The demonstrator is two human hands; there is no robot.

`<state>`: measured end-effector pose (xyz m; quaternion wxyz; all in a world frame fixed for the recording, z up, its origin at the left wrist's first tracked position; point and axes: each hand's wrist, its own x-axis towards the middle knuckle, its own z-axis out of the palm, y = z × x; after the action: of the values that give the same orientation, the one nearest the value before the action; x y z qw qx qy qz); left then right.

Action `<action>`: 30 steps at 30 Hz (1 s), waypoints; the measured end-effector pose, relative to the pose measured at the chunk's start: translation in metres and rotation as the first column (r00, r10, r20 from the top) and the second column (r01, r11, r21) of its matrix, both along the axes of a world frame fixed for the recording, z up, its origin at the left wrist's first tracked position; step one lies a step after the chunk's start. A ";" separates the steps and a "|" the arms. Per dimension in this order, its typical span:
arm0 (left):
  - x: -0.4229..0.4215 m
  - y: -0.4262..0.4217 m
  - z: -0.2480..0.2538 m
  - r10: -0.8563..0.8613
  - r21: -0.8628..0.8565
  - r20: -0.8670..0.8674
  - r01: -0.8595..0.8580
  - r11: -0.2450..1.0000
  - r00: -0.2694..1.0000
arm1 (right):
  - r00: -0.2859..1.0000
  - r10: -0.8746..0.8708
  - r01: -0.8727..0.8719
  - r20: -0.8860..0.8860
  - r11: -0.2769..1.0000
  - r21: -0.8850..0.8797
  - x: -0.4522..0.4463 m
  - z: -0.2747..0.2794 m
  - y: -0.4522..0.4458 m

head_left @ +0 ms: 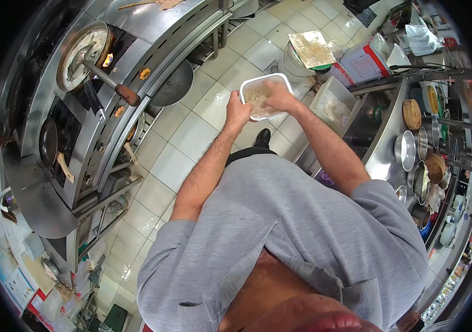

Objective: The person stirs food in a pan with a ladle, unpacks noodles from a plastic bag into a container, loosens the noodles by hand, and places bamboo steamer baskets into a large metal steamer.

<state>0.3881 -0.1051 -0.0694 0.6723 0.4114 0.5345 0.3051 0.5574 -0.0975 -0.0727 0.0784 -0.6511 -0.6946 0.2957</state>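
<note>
A white plastic tub [288,83] with rounded corners is held out in front of me over the tiled floor. It contains a pale beige, shredded-looking mass [256,98] whose kind I cannot make out. My left hand [238,113] grips the tub's left edge, thumb at the rim. Into the tub reaches my right hand [278,97], at the right side of the pale mass; its fingers are blurred and partly hidden there.
On the left, a steel stove [158,33] carries a large pan [61,66] with a wooden-handled ladle [128,95], and a smaller frying pan [48,141]. At right, metal bowls [405,150] stand on a steel counter [382,157]. A bucket [297,67] topped by a board [311,48] stands ahead.
</note>
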 end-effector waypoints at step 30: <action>0.009 0.005 -0.013 -0.031 0.222 -0.180 0.071 0.973 0.983 | 0.958 -0.051 0.113 0.282 0.971 -0.210 -0.011 -0.011 0.009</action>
<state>0.3968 -0.1003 -0.0828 0.5789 0.5244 0.5423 0.3095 0.5466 -0.0887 -0.0838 -0.0803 -0.7189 -0.6332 0.2753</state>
